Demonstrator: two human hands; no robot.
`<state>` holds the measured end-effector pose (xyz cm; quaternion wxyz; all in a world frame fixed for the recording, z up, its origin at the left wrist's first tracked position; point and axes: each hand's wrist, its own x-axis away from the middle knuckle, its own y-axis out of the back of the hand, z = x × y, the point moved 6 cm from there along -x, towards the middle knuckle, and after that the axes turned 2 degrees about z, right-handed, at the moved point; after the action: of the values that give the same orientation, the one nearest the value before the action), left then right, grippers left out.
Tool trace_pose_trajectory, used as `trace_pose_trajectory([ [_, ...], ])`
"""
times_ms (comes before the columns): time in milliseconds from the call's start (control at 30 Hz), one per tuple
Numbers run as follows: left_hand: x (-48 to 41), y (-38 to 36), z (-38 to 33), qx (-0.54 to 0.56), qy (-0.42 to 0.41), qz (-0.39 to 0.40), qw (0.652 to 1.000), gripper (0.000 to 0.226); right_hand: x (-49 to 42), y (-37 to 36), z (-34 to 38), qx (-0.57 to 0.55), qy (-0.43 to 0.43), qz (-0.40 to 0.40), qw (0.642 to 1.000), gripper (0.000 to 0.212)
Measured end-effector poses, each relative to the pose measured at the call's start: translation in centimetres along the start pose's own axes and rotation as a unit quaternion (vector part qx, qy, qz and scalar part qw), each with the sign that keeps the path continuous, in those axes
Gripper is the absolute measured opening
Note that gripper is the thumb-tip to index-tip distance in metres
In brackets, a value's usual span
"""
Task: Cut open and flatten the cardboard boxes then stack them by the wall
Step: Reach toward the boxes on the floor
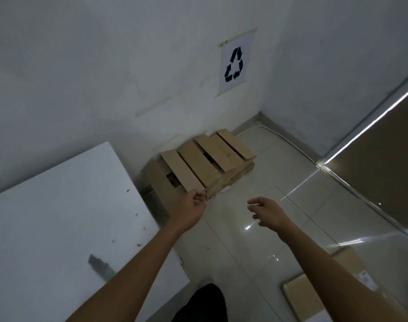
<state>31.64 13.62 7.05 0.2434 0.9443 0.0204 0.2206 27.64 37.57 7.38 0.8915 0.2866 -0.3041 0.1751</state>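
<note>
A pile of flattened brown cardboard boxes [205, 161] lies on the tiled floor against the white wall, its flaps fanned out on top. My left hand [192, 209] reaches to the pile's near corner, fingers curled at the edge of the top flap; whether they pinch it is unclear. My right hand [267, 211] hovers to the right of the pile, apart from it, fingers loosely spread and holding nothing. A grey box cutter [99, 268] lies on the white table at lower left.
The white table [59, 217] fills the left side, its edge close to the pile. A recycling sign [234, 65] is taped to the wall above. Another cardboard box [310, 296] sits on the floor at lower right. A glass partition [370, 159] runs along the right.
</note>
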Motion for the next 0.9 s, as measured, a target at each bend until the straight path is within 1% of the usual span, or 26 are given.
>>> trace_pose_trajectory([
  [100,-5.9,-1.1,0.8,0.07,0.061,-0.015,0.996,0.019,-5.5,0.7,-0.2,0.023,-0.013,0.023,0.999,0.027],
  [233,-15.1,-2.7,4.7,0.1,0.14,-0.049,0.984,0.032,-14.9,0.3,-0.8,0.044,-0.036,0.05,0.997,0.03],
  [300,-19.6,-3.6,7.4,0.101,0.18,-0.057,0.977,0.035,-20.1,-0.1,-1.3,0.046,-0.052,0.059,0.996,0.032],
  [367,-23.7,-5.2,10.4,0.107,0.214,-0.056,0.969,0.034,-25.4,-0.6,-2.0,0.058,-0.06,0.067,0.994,0.034],
  [467,-29.4,-8.0,14.9,0.143,0.257,-0.055,0.954,0.036,-34.1,-1.0,-3.6,0.074,-0.07,0.073,0.992,0.037],
  [600,-35.6,-12.5,19.7,0.184,0.282,-0.034,0.941,0.044,-45.6,-1.2,-6.8,0.083,-0.099,0.081,0.988,0.045],
  [667,-38.3,-14.3,21.4,0.194,0.291,-0.026,0.936,0.045,-51.1,-1.2,-8.0,0.062,-0.12,0.079,0.988,0.05],
  [733,-40.6,-15.2,23.1,0.202,0.303,-0.033,0.931,0.051,-55.9,-1.4,-8.6,0.009,-0.133,0.059,0.989,0.052],
  [800,-42.5,-15.8,24.0,0.216,0.31,-0.036,0.925,0.049,-60.3,-1.7,-8.9,-0.037,-0.128,0.039,0.99,0.055],
  [833,-43.2,-16.1,24.3,0.215,0.318,-0.041,0.922,0.044,-62.1,-2.1,-9.2,-0.044,-0.129,0.04,0.99,0.055],
  [900,-44.0,-16.5,24.2,0.213,0.342,-0.059,0.914,0.039,-64.7,-3.3,-10.1,-0.05,-0.139,0.08,0.986,0.057],
])
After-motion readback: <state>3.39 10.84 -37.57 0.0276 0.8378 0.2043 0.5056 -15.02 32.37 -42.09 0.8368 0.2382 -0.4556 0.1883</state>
